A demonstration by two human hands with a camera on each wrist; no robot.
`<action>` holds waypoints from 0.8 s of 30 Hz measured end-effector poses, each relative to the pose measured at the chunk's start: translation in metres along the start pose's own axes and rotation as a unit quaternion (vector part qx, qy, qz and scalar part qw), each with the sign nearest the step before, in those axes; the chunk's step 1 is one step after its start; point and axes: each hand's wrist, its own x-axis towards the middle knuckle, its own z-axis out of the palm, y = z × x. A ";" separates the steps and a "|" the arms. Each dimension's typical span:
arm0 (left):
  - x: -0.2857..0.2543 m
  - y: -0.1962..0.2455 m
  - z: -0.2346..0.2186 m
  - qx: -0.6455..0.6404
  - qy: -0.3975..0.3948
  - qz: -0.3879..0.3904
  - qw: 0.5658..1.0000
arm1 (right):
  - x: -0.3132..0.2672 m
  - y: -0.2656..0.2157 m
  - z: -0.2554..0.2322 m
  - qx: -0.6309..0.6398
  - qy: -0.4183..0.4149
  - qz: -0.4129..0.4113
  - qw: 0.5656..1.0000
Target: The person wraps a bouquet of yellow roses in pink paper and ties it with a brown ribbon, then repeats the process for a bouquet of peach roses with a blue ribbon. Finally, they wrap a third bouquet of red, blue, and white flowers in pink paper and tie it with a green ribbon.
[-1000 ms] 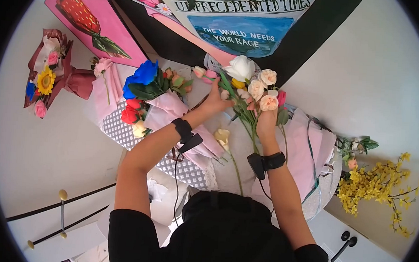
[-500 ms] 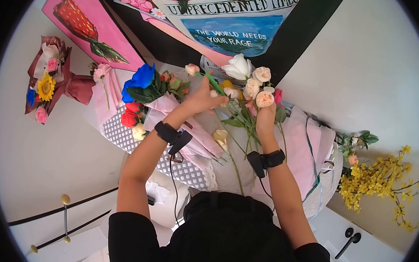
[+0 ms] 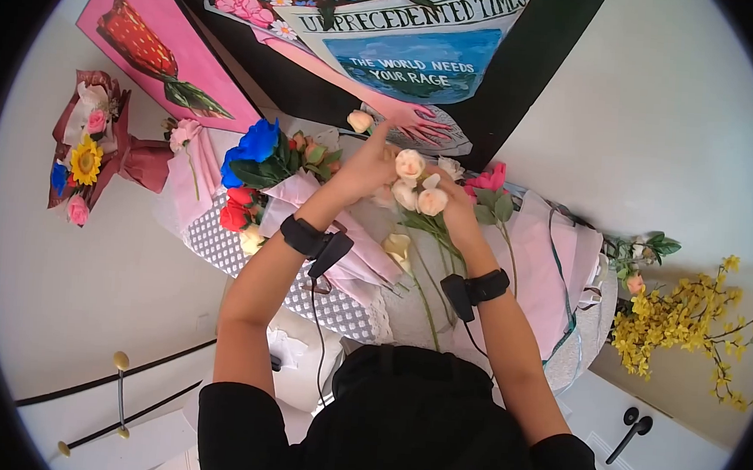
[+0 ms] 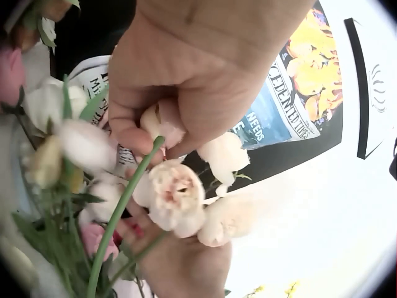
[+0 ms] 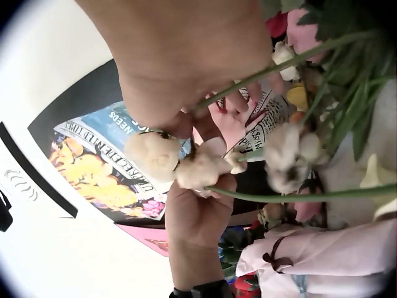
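Observation:
In the head view my left hand (image 3: pixel 370 167) is at the far middle of the table, a peach tulip (image 3: pixel 360 120) showing just past its fingers. Up close, the left wrist view has thumb and fingers pinching that pale bud (image 4: pixel 162 121), its green stem (image 4: pixel 118 217) hanging down. My right hand (image 3: pixel 457 212) grips a spray of cream-peach roses (image 3: pixel 433 201) by the stem, the blooms lying between both hands. Those roses (image 5: pixel 152 155) overlap the left hand (image 5: pixel 197 214) in the right wrist view. A white flower (image 3: pixel 450 166) is partly hidden behind the right hand.
A cream calla lily (image 3: pixel 397 249) lies on the table nearer the body. To the left is a wrapped bouquet with blue roses (image 3: pixel 257 146) and red roses (image 3: pixel 236 211). Pink wrapping paper (image 3: pixel 555 272) covers the right side. Painted canvases (image 3: pixel 404 64) stand behind.
The peach roses have moved left, toward the left hand, as the right hand shifted left. The white rose that stood high between the hands is now lower and partly covered.

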 end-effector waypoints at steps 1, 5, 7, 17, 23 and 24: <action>0.004 -0.004 -0.002 0.000 0.001 0.000 1.000 | 0.000 -0.003 0.001 0.000 -0.001 0.000 1.000; 0.012 -0.020 -0.026 0.058 -0.034 -0.064 0.996 | -0.001 -0.002 -0.002 0.132 0.101 0.169 0.971; 0.012 -0.024 -0.034 0.183 -0.094 -0.138 0.969 | 0.000 0.000 -0.010 0.191 0.175 0.152 0.954; -0.025 -0.081 0.008 0.612 -0.052 0.000 0.789 | -0.001 -0.016 -0.004 0.285 0.170 0.091 0.939; -0.033 -0.090 0.023 0.656 -0.087 -0.033 0.749 | -0.005 -0.035 -0.005 0.269 0.137 0.109 0.947; -0.030 -0.095 0.019 0.661 -0.100 -0.009 0.744 | -0.005 -0.037 -0.007 0.208 0.104 0.101 0.967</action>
